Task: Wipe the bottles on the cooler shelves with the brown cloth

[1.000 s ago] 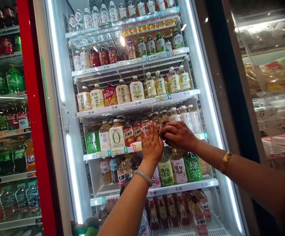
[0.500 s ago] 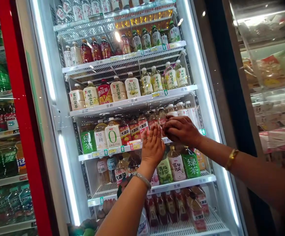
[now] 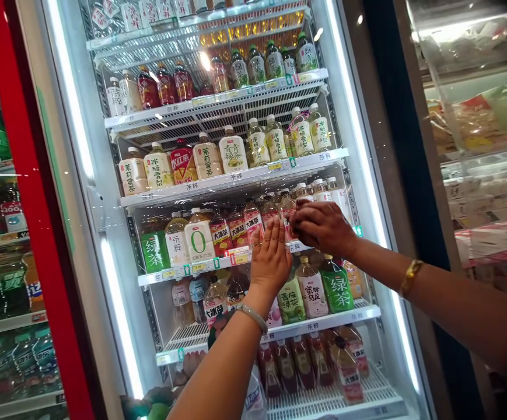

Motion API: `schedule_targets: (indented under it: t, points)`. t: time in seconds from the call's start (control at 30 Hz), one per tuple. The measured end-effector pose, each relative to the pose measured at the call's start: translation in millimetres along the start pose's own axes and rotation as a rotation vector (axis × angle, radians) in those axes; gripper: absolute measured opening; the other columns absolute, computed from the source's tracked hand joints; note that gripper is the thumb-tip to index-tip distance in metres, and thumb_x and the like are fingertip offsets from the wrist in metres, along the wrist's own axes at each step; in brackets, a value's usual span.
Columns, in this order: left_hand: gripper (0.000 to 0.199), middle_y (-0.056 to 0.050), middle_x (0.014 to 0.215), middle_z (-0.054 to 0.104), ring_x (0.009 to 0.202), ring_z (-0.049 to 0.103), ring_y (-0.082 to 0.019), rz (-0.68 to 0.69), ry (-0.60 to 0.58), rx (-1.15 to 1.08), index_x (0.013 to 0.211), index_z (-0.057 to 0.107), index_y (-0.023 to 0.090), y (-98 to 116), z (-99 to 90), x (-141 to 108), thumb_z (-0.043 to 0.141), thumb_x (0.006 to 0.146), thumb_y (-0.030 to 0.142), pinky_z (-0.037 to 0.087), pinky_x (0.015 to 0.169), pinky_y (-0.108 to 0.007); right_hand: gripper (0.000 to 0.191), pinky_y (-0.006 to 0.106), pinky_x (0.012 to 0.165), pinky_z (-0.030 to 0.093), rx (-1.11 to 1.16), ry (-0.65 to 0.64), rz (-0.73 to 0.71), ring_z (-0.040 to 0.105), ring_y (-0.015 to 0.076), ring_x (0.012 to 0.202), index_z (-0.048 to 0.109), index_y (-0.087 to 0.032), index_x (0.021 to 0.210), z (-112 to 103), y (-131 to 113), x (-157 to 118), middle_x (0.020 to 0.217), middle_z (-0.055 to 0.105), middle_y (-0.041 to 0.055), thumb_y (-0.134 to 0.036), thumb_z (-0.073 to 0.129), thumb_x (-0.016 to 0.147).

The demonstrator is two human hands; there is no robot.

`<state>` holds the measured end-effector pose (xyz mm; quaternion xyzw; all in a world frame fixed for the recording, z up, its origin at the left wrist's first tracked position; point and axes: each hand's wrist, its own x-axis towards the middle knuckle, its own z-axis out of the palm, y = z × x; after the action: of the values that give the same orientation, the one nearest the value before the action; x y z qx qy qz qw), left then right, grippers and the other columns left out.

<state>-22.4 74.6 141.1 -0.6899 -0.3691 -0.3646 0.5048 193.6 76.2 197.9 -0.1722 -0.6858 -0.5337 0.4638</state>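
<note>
My left hand (image 3: 271,259) lies flat on the glass door of a lit drinks cooler, fingers stretched upward; a pale bangle circles that wrist. To its right, my right hand (image 3: 323,227) is bent against the glass with curled fingers, a gold bracelet (image 3: 411,277) on its wrist. A dark patch shows at those fingertips; whether it is a held item or a reflection is unclear. Behind the glass, tea bottles (image 3: 253,220) with red labels stand on the shelf near both hands. Beside them is a white-labelled bottle (image 3: 199,236) with a green 0.
Several shelves of bottles fill the cooler, including green tea bottles (image 3: 336,286) below my hands. Bright light strips (image 3: 358,116) run down both sides. A red-edged cooler (image 3: 21,175) stands at left, and a display of packaged goods (image 3: 489,122) at right.
The view has shifted slightly, so the shelves sit a little further left. My right hand has moved slightly up and right across the glass; my left hand stays nearly in place.
</note>
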Motion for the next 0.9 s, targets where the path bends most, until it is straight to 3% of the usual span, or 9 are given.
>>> schedule_targets:
  t: [0.07,0.17,0.27,0.33,0.4,0.53,0.67,0.8,0.9]
  points:
    - [0.081,-0.013,0.171,0.018,0.161,0.011,-0.025,-0.003,0.005,0.002,0.165,0.003,0.008,0,0.9,0,0.047,0.099,0.025,0.006,0.134,-0.052,0.015,0.041,0.1,0.043,0.03,-0.036,-0.124,0.057,0.0239,0.123,0.072,-0.028,0.107,-13,10,-20,0.12,0.074,-0.0006,-0.033,0.068,0.093]
    - [0.083,-0.014,0.171,0.018,0.161,0.009,-0.024,-0.005,0.017,-0.007,0.165,0.0,0.007,1,1.7,0,0.047,0.099,0.024,0.004,0.134,-0.051,0.014,0.039,0.096,0.045,0.03,-0.087,-0.132,0.06,0.0233,0.12,0.073,-0.03,0.105,-21,36,-26,0.117,0.075,-0.0012,-0.035,0.069,0.093]
    - [0.085,-0.014,0.171,0.019,0.161,0.009,-0.024,-0.008,0.018,-0.021,0.165,-0.002,0.008,2,1.5,1,0.048,0.098,0.023,0.004,0.134,-0.052,0.016,0.044,0.093,0.045,-0.039,-0.028,0.122,0.059,0.028,0.115,0.074,-0.025,0.104,-8,43,-4,0.116,0.073,0.0059,-0.033,0.067,0.092]
    - [0.085,-0.013,0.171,0.018,0.161,0.009,-0.024,-0.011,0.015,-0.024,0.165,-0.002,0.009,2,0.9,1,0.048,0.098,0.023,0.005,0.134,-0.053,0.018,0.049,0.092,0.044,-0.098,0.065,0.37,0.057,0.0323,0.114,0.074,-0.022,0.103,5,30,12,0.118,0.07,0.0108,-0.032,0.067,0.089]
    - [0.084,-0.013,0.171,0.017,0.161,0.009,-0.024,-0.007,0.012,-0.021,0.165,-0.001,0.01,1,0.0,0,0.048,0.098,0.023,0.005,0.134,-0.052,0.019,0.051,0.092,0.043,-0.093,0.093,0.426,0.056,0.0333,0.116,0.073,-0.023,0.103,14,9,17,0.119,0.069,0.011,-0.032,0.07,0.087]
    - [0.085,-0.012,0.172,0.016,0.161,0.008,-0.023,-0.005,0.01,-0.023,0.166,-0.001,0.011,0,-0.9,0,0.048,0.097,0.022,0.0,0.133,-0.051,0.018,0.046,0.099,0.043,0.039,0.02,0.094,0.056,0.0274,0.123,0.072,-0.026,0.107,3,-11,-13,0.121,0.073,0.0038,-0.032,0.07,0.09]
    - [0.085,-0.011,0.172,0.015,0.161,0.008,-0.021,-0.038,0.013,-0.072,0.166,-0.005,0.014,10,2.8,15,0.047,0.098,0.022,-0.005,0.132,-0.049,0.013,0.041,0.099,0.047,0.143,-0.084,-0.043,0.061,0.0233,0.121,0.073,-0.029,0.102,-22,31,-49,0.117,0.075,-0.0018,-0.033,0.071,0.09]
    - [0.087,-0.009,0.173,0.013,0.161,0.006,-0.022,-0.066,0.023,-0.142,0.165,-0.008,0.017,32,9.9,40,0.047,0.099,0.023,-0.009,0.131,-0.054,0.014,0.049,0.096,0.048,0.052,-0.037,0.252,0.061,0.0298,0.112,0.075,-0.026,0.1,-26,76,-36,0.114,0.071,0.008,-0.03,0.066,0.09]
    - [0.087,-0.009,0.173,0.013,0.162,0.006,-0.023,-0.118,0.037,-0.155,0.165,-0.009,0.017,43,12.8,48,0.047,0.099,0.022,-0.01,0.13,-0.056,0.023,0.056,0.095,0.045,-0.088,0.058,0.615,0.055,0.0358,0.115,0.074,-0.021,0.107,-14,67,-16,0.117,0.066,0.0144,-0.028,0.067,0.086]
